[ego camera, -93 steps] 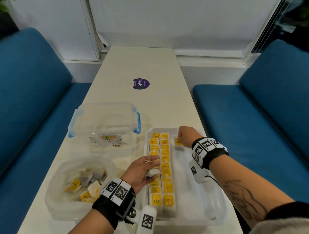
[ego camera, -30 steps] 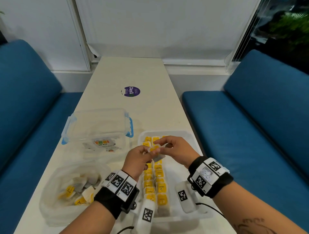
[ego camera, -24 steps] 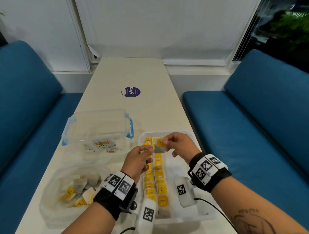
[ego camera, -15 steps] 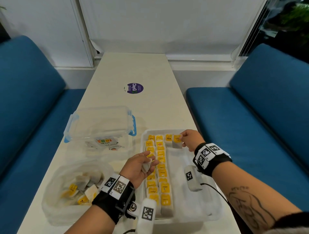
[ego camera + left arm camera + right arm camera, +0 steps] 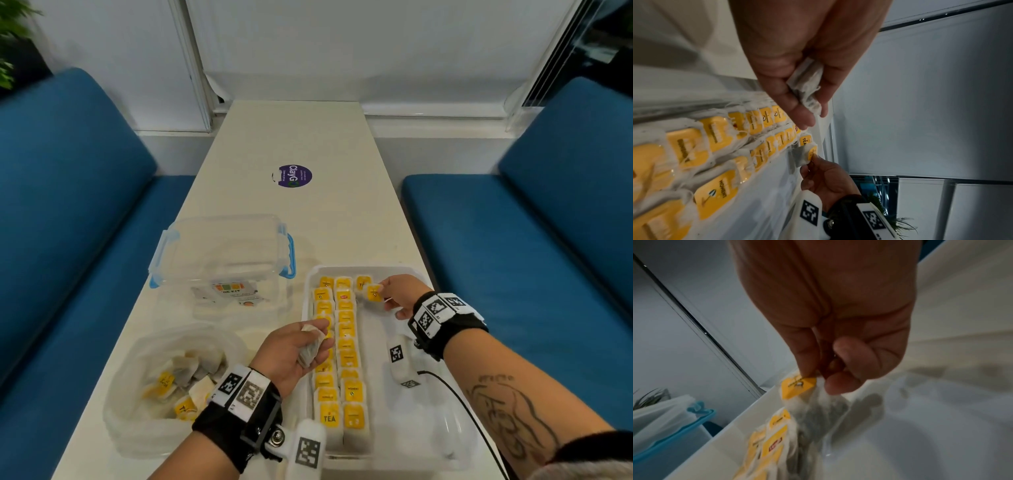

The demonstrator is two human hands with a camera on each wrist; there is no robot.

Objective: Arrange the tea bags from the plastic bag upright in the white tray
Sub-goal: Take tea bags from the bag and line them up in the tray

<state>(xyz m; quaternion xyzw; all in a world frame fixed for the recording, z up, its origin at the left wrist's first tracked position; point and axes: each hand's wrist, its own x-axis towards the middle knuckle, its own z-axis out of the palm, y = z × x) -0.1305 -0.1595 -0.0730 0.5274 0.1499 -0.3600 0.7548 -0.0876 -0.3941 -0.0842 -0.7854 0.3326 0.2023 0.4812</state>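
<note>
The white tray (image 5: 428,404) sits at the near right of the long table (image 5: 308,137), and 2 rows of tea bags (image 5: 337,346) stand upright along its left side, yellow tags facing up, running from the near wall to the far wall. A 3rd row has only begun at the far end, with a single bag marked "TEA" (image 5: 362,283) standing just beside the 2nd row.

The right hand (image 5: 400,295) reaches over the far part of the tray and pinches a tea bag (image 5: 803,391) by its yellow tag between thumb and forefinger. That bag hangs tilted, its lower edge down by the tray floor, right next to the "TEA" bag; whether it touches the floor is hard to tell.

The left hand (image 5: 291,353) hovers over the left edge of the tray, above the 1st row, palm turned inward. Its fingers are curled around a crumpled tea bag (image 5: 807,87), which peeks out between thumb and fingers with no tag showing.

To the left of the tray lies the plastic bag (image 5: 137,394), open at the top, with several loose tea bags heaped inside. Beyond it stands a clear lidded box with blue clips (image 5: 222,253). A round purple sticker (image 5: 295,176) lies further up the table, and blue benches (image 5: 548,240) run along both sides.
</note>
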